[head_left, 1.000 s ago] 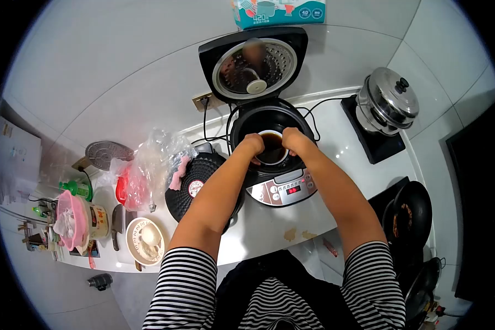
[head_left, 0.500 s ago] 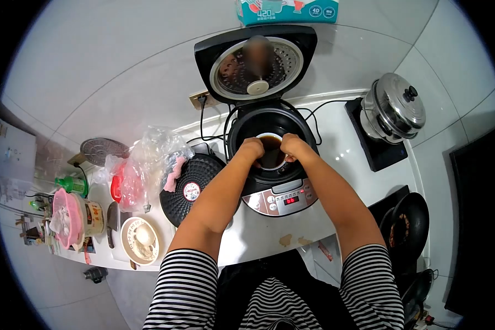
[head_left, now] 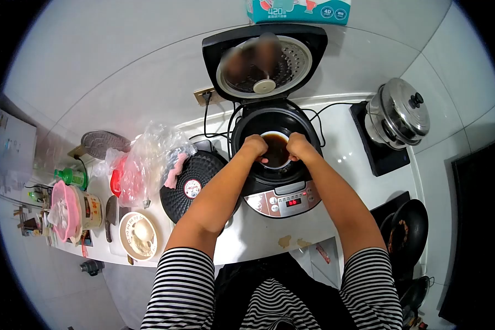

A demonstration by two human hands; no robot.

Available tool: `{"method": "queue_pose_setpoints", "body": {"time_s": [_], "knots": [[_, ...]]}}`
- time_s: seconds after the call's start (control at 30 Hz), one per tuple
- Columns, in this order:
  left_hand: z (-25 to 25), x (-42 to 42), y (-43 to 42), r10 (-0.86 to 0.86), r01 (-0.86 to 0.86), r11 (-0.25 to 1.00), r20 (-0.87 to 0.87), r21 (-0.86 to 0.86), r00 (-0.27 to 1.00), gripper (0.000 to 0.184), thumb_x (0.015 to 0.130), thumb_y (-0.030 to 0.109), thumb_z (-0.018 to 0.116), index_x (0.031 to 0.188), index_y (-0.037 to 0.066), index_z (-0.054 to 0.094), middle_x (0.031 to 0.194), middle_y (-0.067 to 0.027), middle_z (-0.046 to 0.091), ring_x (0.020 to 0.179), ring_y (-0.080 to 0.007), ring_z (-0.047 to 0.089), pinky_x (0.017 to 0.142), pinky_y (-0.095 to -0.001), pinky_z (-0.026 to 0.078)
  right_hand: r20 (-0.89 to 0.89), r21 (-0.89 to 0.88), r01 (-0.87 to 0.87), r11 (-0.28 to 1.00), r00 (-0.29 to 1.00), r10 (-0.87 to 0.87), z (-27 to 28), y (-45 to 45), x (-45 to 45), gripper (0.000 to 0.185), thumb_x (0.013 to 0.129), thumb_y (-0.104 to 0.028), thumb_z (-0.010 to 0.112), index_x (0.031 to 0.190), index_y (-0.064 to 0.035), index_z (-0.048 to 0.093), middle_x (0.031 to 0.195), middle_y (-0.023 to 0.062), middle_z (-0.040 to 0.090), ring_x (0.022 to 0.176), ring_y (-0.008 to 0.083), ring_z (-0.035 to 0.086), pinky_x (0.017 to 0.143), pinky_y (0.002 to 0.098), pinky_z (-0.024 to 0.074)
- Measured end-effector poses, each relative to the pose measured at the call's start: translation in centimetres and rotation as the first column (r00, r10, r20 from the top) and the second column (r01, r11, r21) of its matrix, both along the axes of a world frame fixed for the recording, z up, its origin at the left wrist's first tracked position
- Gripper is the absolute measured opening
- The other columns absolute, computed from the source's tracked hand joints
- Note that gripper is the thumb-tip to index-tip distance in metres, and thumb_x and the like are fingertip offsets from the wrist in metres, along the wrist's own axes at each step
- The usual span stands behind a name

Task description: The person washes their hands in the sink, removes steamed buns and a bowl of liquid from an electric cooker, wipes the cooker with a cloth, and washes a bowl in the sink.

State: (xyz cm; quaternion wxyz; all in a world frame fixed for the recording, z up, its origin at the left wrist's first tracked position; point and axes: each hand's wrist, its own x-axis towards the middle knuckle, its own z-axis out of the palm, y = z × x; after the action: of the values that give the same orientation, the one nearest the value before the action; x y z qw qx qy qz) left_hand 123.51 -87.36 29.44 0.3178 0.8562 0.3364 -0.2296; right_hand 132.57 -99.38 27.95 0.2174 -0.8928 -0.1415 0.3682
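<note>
A white-rimmed bowl (head_left: 274, 133) of dark brown liquid (head_left: 276, 152) sits inside the black pot of the rice cooker (head_left: 283, 200). My left hand (head_left: 254, 148) is closed on the bowl's left edge. On the opposite edge, my right hand (head_left: 301, 147) is closed too, its fingers curled at the rim. The bowl looks about level; whether its base touches the pot bottom is hidden. Behind my hands the cooker lid (head_left: 264, 60) stands raised, and red digits glow on the front panel.
To the left lie a round black griddle (head_left: 184, 184), clear plastic bags (head_left: 148, 159), a cleaver (head_left: 110, 217) and a cream bowl (head_left: 132, 245) holding a white rounded thing. At right are a steel lidded pot (head_left: 393, 113) on a black hob (head_left: 380, 159) and a dark wok (head_left: 411, 234).
The whole view has shifted slightly, with the cooker now a little farther right in it. Both hands stay on the bowl's rim, and the bowl keeps nearly the same place in the pot.
</note>
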Motion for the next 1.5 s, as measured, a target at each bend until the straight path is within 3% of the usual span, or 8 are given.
{"method": "queue_pose_setpoints", "body": {"time_s": [0.2, 0.37, 0.47, 0.67, 0.8, 1.1, 1.17, 1.5], "knots": [[-1.3, 0.0, 1.0, -0.33, 0.326, 0.94, 0.03, 0.098, 0.944, 0.015, 0.078, 0.01, 0.064, 0.079, -0.005, 0.067, 0.084, -0.0146, 0.069, 0.076, -0.0245, 0.069, 0.063, -0.0294, 0.055, 0.132, 0.062, -0.039, 0.997, 0.991, 0.031, 1.9, -0.7, 0.0, 0.01, 0.073, 0.004, 0.058, 0.075, 0.0079, 0.066, 0.068, 0.0237, 0.065, 0.058, 0.0314, 0.067, 0.051, 0.0373, 0.0544], [2.7, -0.8, -0.6, 0.295, -0.287, 0.938, 0.012, -0.195, 0.955, 0.015, 0.08, 0.009, 0.06, 0.079, -0.005, 0.066, 0.07, -0.0161, 0.068, 0.067, -0.0254, 0.069, 0.063, -0.0293, 0.056, 0.329, 0.018, -0.175, 0.984, 0.931, 0.16, 0.3, -1.2, 1.1, 0.01, 0.071, 0.006, 0.06, 0.081, 0.0083, 0.059, 0.061, 0.0213, 0.063, 0.052, 0.0266, 0.065, 0.047, 0.0362, 0.0518], [2.5, -1.1, -0.3, 0.103, -0.1, 0.994, 0.067, -0.046, 0.992, 0.014, 0.079, 0.005, 0.057, 0.083, -0.005, 0.066, 0.072, -0.0178, 0.068, 0.066, -0.0245, 0.069, 0.064, -0.0304, 0.056, 0.312, -0.026, -0.115, 0.993, 0.943, 0.118, 0.6, -1.5, 0.7, 0.032, 0.068, -0.003, 0.069, 0.099, 0.0021, 0.063, 0.097, 0.0275, 0.064, 0.097, 0.0371, 0.063, 0.083, 0.0421, 0.0515], [3.6, -2.4, -0.6, 0.128, -0.132, 0.991, 0.171, 0.016, 0.977, 0.019, 0.077, 0.007, 0.059, 0.088, -0.006, 0.066, 0.078, -0.0181, 0.068, 0.071, -0.0251, 0.07, 0.068, -0.0316, 0.056, 0.404, 0.03, -0.197, 0.98, 0.899, 0.168, 0.9, -2.3, 0.4, 0.032, 0.07, -0.005, 0.066, 0.1, 0.0038, 0.058, 0.099, 0.0288, 0.062, 0.097, 0.0394, 0.061, 0.085, 0.0426, 0.0502], [3.0, -2.7, 0.4, -0.131, 0.079, 0.967, 0.211, 0.241, 0.969, 0.021, 0.077, 0.01, 0.058, 0.088, -0.006, 0.067, 0.078, -0.0185, 0.068, 0.07, -0.0261, 0.069, 0.07, -0.0325, 0.055, 0.476, 0.113, -0.198, 0.974, 0.871, 0.122, -0.5, -2.7, 0.6, 0.021, 0.071, -0.001, 0.059, 0.091, 0.0045, 0.053, 0.068, 0.02, 0.063, 0.056, 0.0288, 0.065, 0.053, 0.0383, 0.0527], [6.9, -4.8, -0.4, 0.205, -0.198, 0.979, 0.278, -0.054, 0.939, 0.018, 0.077, 0.005, 0.056, 0.086, -0.006, 0.067, 0.073, -0.0164, 0.069, 0.06, -0.0234, 0.069, 0.062, -0.0318, 0.056, 0.534, 0.119, -0.233, 0.965, 0.835, 0.136, 2.6, -3.7, 0.0, 0.02, 0.071, -0.004, 0.062, 0.088, 0.0001, 0.053, 0.067, 0.0175, 0.063, 0.051, 0.026, 0.063, 0.047, 0.0367, 0.0496], [6.8, -5.1, -0.2, 0.243, -0.226, 0.97, 0.278, -0.093, 0.929, 0.019, 0.076, 0.004, 0.057, 0.088, -0.006, 0.067, 0.077, -0.0165, 0.069, 0.061, -0.0234, 0.069, 0.061, -0.0302, 0.056, 0.358, 0.138, -0.148, 0.979, 0.93, 0.09, 4.3, -3.9, -0.8, 0.033, 0.072, -0.015, 0.068, 0.095, 0.0057, 0.057, 0.092, 0.0273, 0.064, 0.087, 0.0371, 0.065, 0.075, 0.0421, 0.0528], [9.9, -9.1, -2.3, 0.326, -0.295, 0.945, 0.36, -0.138, 0.874, 0.019, 0.077, 0.003, 0.054, 0.089, -0.003, 0.068, 0.069, -0.0133, 0.069, 0.058, -0.0206, 0.069, 0.057, -0.0292, 0.056, 0.347, 0.209, -0.211, 0.955, 0.929, 0.129, 10.2, -5.5, -4.3, 0.024, 0.072, -0.008, 0.063, 0.087, 0.0089, 0.058, 0.067, 0.0201, 0.065, 0.056, 0.0274, 0.065, 0.053, 0.0366, 0.0517]]}}
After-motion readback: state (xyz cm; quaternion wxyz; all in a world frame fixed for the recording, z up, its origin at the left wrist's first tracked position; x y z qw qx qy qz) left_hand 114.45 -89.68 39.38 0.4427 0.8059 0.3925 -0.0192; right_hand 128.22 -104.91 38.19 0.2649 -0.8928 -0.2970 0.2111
